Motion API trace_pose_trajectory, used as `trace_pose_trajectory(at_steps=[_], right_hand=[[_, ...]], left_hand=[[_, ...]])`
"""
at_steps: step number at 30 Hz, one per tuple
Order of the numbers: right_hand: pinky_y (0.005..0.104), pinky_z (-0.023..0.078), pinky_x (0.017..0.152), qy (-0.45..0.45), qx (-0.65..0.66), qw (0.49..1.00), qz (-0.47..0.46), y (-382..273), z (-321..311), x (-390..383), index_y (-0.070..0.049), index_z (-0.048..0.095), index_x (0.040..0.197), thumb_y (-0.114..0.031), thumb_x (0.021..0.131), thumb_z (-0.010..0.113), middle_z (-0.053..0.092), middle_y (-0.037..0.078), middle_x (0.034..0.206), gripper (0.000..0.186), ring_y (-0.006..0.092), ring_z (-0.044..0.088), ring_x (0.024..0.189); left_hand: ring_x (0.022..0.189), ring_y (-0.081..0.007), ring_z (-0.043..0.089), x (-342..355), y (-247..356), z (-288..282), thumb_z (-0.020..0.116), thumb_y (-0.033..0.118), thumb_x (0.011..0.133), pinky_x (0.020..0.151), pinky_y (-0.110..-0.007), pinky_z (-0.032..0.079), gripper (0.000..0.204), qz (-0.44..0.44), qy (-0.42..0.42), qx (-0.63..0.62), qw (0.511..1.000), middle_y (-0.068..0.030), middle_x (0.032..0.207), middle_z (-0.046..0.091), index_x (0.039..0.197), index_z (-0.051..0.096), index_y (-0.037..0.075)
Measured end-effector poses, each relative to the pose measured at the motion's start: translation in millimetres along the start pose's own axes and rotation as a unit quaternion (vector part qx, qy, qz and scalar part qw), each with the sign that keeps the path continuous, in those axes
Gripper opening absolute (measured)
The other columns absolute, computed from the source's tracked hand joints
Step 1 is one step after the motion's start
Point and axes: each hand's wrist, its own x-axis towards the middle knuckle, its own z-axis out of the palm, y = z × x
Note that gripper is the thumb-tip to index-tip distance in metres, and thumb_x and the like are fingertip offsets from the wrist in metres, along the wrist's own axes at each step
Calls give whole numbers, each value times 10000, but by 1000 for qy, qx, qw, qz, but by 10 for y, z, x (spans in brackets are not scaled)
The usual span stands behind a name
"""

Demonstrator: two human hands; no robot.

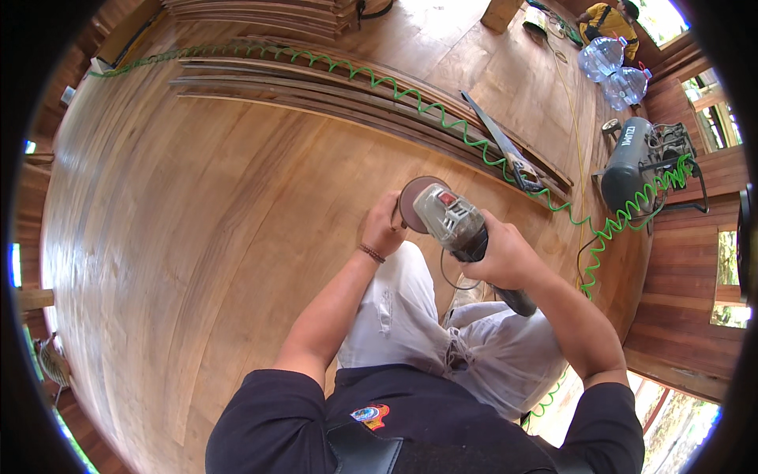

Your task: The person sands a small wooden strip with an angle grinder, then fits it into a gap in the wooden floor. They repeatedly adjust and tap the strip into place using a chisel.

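My right hand (507, 251) is wrapped round the dark body of an angle grinder (456, 217), whose head is grey and dusty with a red switch-like patch. A round brown sanding disc (410, 207) sits at the tool's left end, turned partly edge-on. My left hand (383, 224), with a beaded bracelet at the wrist, is closed at the disc's left edge; its fingertips are partly hidden behind the disc. The grinder is held up above my knees. Under it lies the smooth wooden plank floor (237, 197).
Long thin boards (316, 99) lie stacked ahead, with a handsaw (501, 142) on them. A coiled green air hose (418, 95) runs across the boards to a dark air compressor (628, 162) at right. Clear plastic bottles (604, 59) stand near a person in yellow (606, 24).
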Motion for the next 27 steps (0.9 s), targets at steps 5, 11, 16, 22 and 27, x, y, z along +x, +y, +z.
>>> trace_pose_trajectory(at_steps=[5, 11, 16, 22, 27], right_hand=[[451, 565, 930, -19, -13, 1000, -6, 13, -3, 6, 46, 577, 1266, -281, 705, 822, 735, 270, 1079, 694, 426, 721, 1048], [449, 565, 933, 44, 15, 999, 17, 43, -39, -3, 43, 575, 1291, -276, 701, 827, 734, 278, 1095, 717, 426, 721, 1056], [432, 564, 937, -8, 11, 1000, -1, 77, 0, -18, 38, 590, 1278, -265, 697, 833, 736, 261, 1101, 699, 404, 724, 1054], [418, 563, 940, 42, 16, 999, 21, 183, -131, 77, 27, 601, 1273, -258, 706, 840, 745, 232, 1106, 678, 367, 731, 1037], [397, 563, 931, 83, 72, 994, 20, 290, -262, 49, 14, 603, 1295, -235, 717, 849, 755, 192, 1098, 676, 302, 736, 1016]], left_hand=[[1049, -432, 664, 15, -22, -9, 638, -51, 888, 888, -440, 554, 295, 67, 4, 51, 996, -211, 1112, 683, 1169, 658, 36], [1050, -428, 661, -22, -28, -5, 627, -45, 909, 895, -437, 551, 267, 2, 6, 47, 999, -203, 1108, 680, 1165, 650, 25], [1038, -438, 654, -8, -36, 7, 629, -45, 887, 892, -442, 549, 295, 15, 4, 5, 1000, -207, 1102, 674, 1172, 645, 29], [1029, -438, 651, -19, -84, 33, 645, -52, 842, 892, -451, 541, 336, 28, 8, 38, 999, -208, 1100, 666, 1168, 627, 28], [1076, -452, 600, -13, -135, 91, 693, -66, 765, 938, -471, 510, 489, 25, 16, 64, 998, -217, 1144, 598, 1229, 565, 24]])
